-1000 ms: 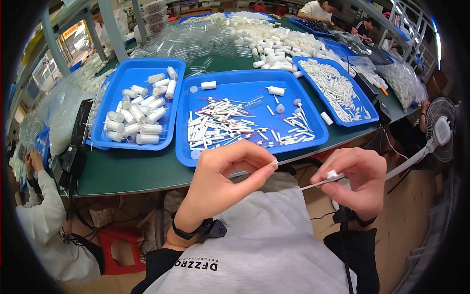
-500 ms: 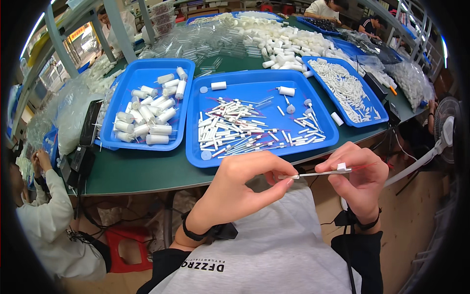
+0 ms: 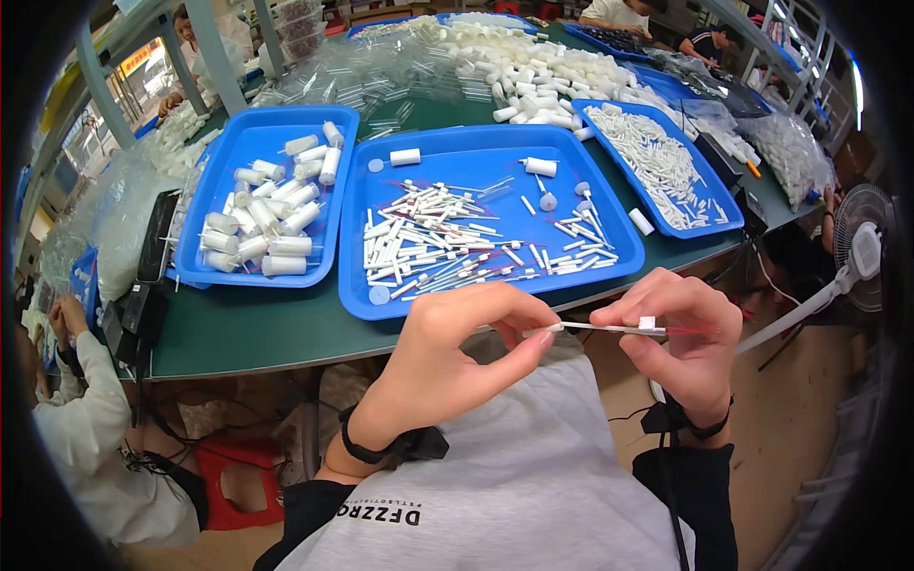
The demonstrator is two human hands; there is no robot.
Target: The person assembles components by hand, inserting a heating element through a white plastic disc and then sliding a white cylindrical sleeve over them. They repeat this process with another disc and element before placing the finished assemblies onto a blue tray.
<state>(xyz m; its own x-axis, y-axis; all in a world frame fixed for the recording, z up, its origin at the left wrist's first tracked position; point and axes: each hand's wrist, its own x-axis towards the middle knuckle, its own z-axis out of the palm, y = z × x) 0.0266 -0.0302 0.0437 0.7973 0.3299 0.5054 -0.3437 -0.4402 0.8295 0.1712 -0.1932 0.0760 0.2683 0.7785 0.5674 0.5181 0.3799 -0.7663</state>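
Observation:
A thin pale rod [image 3: 595,327] lies almost level between my two hands, above my lap. My right hand [image 3: 700,328] pinches its right end, where a small white block [image 3: 647,323] sits on it and fine red wires [image 3: 687,331] trail toward the palm. With thumb and forefinger, my left hand [image 3: 466,343] grips a small white tube [image 3: 541,330] at the rod's left end. The tube and rod meet at my left fingertips; whether the rod is inside it I cannot tell. Beyond my hands, a blue tray [image 3: 447,152] holds many similar white sticks with red wires.
A blue tray [image 3: 328,243] at left holds white cylinders; another tray [image 3: 705,169] at right holds small white tubes. A loose white cylinder [image 3: 641,222] lies between trays. Behind are piled white cylinders [image 3: 533,67] and clear plastic sleeves [image 3: 357,71]. A fan [image 3: 862,247] stands right; co-workers sit around.
The whole view has shifted slightly, with the trays and hands appearing a little farther left. Both hands keep their pinches, and the rod's tilt has changed a little.

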